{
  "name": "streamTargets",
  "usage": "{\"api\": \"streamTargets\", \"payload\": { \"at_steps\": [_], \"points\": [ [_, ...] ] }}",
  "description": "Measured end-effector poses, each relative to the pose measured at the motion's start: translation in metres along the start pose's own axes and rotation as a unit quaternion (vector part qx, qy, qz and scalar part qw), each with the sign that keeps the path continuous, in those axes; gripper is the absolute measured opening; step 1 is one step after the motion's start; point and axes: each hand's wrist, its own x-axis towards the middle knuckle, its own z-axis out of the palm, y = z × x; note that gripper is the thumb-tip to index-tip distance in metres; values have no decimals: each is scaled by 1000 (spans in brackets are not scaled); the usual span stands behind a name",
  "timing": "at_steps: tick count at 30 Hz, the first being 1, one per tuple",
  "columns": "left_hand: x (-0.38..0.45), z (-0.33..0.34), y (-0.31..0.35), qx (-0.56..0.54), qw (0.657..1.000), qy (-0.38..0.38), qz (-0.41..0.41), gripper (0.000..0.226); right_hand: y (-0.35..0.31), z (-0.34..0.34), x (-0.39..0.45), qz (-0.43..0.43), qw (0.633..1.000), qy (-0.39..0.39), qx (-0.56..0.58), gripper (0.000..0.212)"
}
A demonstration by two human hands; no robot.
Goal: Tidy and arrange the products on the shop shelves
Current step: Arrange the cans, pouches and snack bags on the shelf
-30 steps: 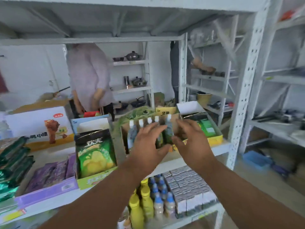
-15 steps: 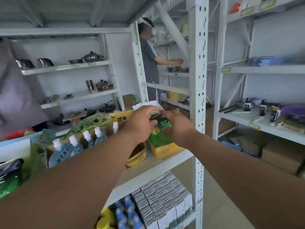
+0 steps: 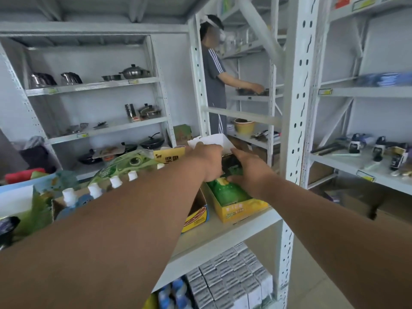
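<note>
Head view, left to right: a brown cardboard tray of white-capped drink pouches (image 3: pixel 93 192) stands on the grey metal shelf (image 3: pixel 234 233), with a green printed flap rising behind it. Past the tray's yellow end, the left hand (image 3: pixel 206 160) reaches over into the open yellow cardboard display box (image 3: pixel 240 208) at the shelf's right end, beside the perforated white upright (image 3: pixel 296 108). Its fingers curl downward behind the box's raised white lid flap (image 3: pixel 211 140); their tips are hidden, so what they clamp cannot be told. Green snack packets (image 3: pixel 225 190) fill the box, lying directly under and between the two hands. The right hand (image 3: pixel 252 170) comes in from the other side, its fingers bent over the packets and touching their tops, thumb against the green wrapping near the front. On the shelf below sit rows of grey-and-white cartons (image 3: pixel 231 282). Behind, a person in a grey striped shirt (image 3: pixel 214 72) works at another rack.
</note>
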Motion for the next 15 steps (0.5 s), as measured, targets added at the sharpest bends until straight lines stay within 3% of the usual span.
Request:
{"api": "streamTargets", "payload": {
  "at_steps": [3, 7, 15],
  "points": [
    [0, 4, -1, -62, 998, 23, -13, 29, 1, 5, -4, 1, 999, 27, 20, 82],
    [-4, 1, -4, -176, 984, 38, -9, 2, 3, 7, -7, 1, 996, 68, 54, 93],
    [-44, -32, -18, -443, 884, 148, -18, 14, -19, -14, -34, -55, 981, 116, 147, 99]
  ]
}}
